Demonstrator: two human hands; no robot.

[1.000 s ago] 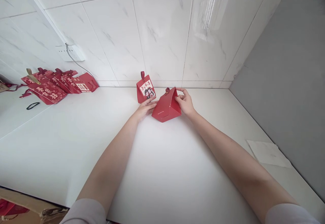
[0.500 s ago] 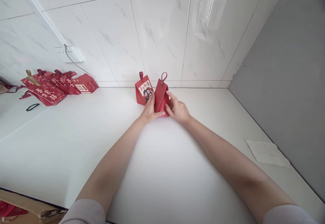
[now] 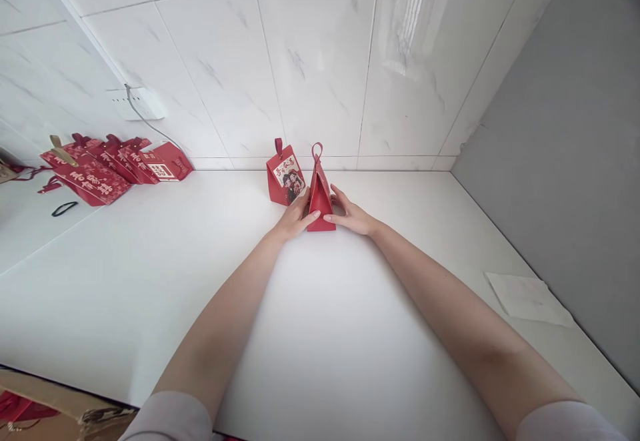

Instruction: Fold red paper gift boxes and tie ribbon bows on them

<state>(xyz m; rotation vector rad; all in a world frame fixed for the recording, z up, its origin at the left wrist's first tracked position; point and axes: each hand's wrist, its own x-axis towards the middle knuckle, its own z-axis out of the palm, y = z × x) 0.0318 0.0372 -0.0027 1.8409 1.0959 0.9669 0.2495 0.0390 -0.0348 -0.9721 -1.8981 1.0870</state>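
Note:
A red gift box (image 3: pixel 321 201) with a peaked top and a loop handle stands upright on the white counter, its narrow folded side facing me. My left hand (image 3: pixel 296 217) is closed against its left side, thumb at the front lower edge. From the right, my right hand (image 3: pixel 351 214) grips the same box, thumb on the front and fingers along the far side. Just left of it stands a second red gift box (image 3: pixel 286 177) with a printed picture of a couple and white lettering; my left fingers cover its lower right corner.
Several red gift boxes (image 3: pixel 100 177) are grouped at the back left, near a black loop (image 3: pixel 65 209) and a wall socket (image 3: pixel 136 104) with a cable. A white paper sheet (image 3: pixel 527 299) lies at right. An open cardboard box (image 3: pixel 60 397) is at the lower left.
The held gift box has turned so its narrow side faces me. My right hand has shifted lower onto its right side, and my left thumb has risen slightly on the front.

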